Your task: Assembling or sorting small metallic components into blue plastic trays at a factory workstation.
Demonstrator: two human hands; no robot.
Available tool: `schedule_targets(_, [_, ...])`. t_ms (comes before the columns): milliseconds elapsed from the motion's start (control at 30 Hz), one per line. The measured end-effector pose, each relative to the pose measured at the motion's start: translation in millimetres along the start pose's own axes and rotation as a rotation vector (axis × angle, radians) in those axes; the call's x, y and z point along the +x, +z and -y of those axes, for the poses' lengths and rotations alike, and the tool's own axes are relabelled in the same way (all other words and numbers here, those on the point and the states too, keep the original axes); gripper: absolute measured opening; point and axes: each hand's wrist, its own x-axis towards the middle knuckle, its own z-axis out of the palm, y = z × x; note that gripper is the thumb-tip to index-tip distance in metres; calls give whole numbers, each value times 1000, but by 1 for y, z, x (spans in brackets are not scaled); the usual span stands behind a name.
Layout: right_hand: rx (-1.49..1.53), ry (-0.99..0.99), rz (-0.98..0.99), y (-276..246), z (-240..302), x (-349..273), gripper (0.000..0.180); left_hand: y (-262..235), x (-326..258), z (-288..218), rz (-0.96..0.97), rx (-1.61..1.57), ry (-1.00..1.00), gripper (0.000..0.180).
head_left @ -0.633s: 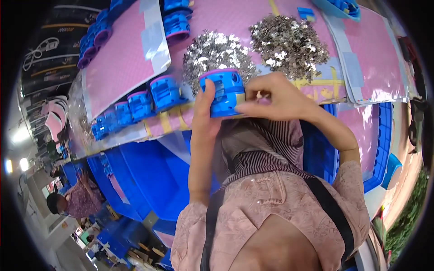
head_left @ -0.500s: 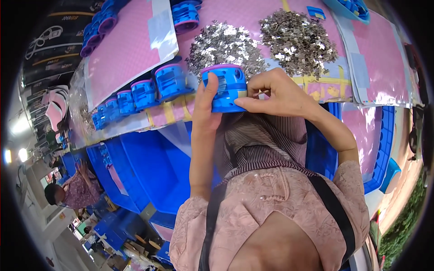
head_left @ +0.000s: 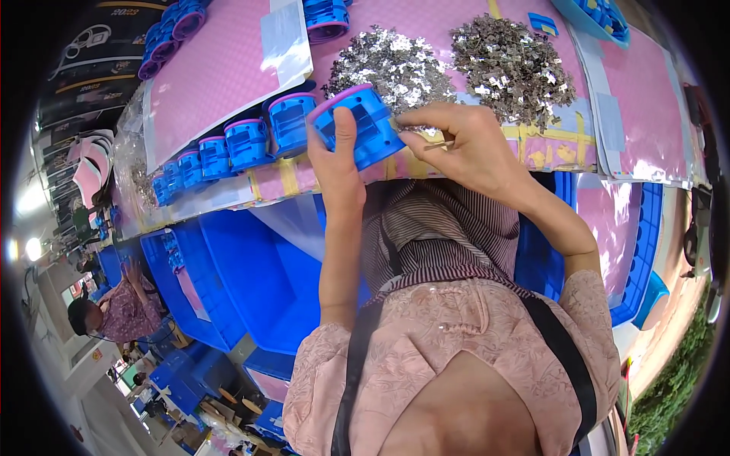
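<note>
My left hand (head_left: pixel 338 156) grips a blue plastic housing with a purple rim (head_left: pixel 363 125), thumb lying across its open face. My right hand (head_left: pixel 460 144) touches the right side of that housing and pinches a small thin metal piece (head_left: pixel 439 144) between its fingers. Both hands are over the front edge of the pink work table (head_left: pixel 220 68). Just behind them lie two heaps of small silver metal clips (head_left: pixel 388 64), the right heap (head_left: pixel 513 64) a little darker.
A row of similar blue housings (head_left: pixel 228 144) lines the table's front edge at the left, with more at the back (head_left: pixel 327 19). Blue plastic crates (head_left: pixel 251 289) sit below the table. Another person (head_left: pixel 114 311) works at the lower left.
The blue housing has turned in my left hand so its open face tilts toward me. My right hand has shifted to its right side. The view has moved closer.
</note>
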Motion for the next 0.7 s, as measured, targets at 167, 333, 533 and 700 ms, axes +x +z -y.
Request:
schedule_targets(167, [-121, 73, 15, 12, -3, 1, 18, 7, -6, 5, -57, 347, 286, 50])
schedule_targets(333, [573, 447, 65, 8, -10, 1, 15, -5, -5, 9, -18, 8, 67, 52])
schedule_targets(533, [1213, 770, 94, -1, -18, -2, 38, -11, -5, 7, 73, -289, -168, 58])
schedule_targets(700, [37, -27, 176, -7, -12, -4, 107, -17, -13, 10, 188, -221, -302, 57])
